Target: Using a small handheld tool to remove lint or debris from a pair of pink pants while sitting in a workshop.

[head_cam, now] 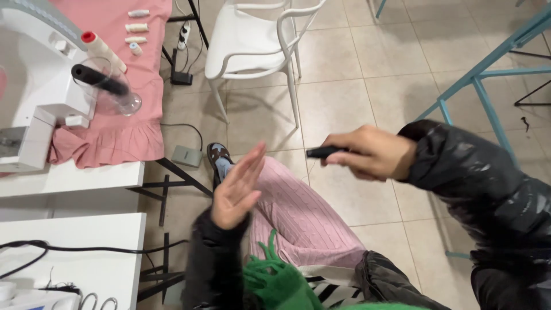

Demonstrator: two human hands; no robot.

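Note:
My left hand (236, 189) is raised above my lap with the palm flat and the fingers apart, holding nothing. My right hand (370, 152) hovers over the tiled floor, fingers closed around a small dark handle-like object (321, 152) whose tip points left. What the object is cannot be told from the blur. Both arms wear black shiny jacket sleeves. Below the hands lies my leg in pink ribbed trousers (293, 209), ending in a dark shoe (218, 154). A green fringed scarf (275, 278) hangs at the bottom.
A white sewing machine (40, 86) stands on pink cloth (123, 132) on a white table at left, beside thread spools and a clear glass. A grey foot pedal (186, 155) lies on the floor. A white plastic chair (252, 40) and teal metal frame (488, 74) stand beyond.

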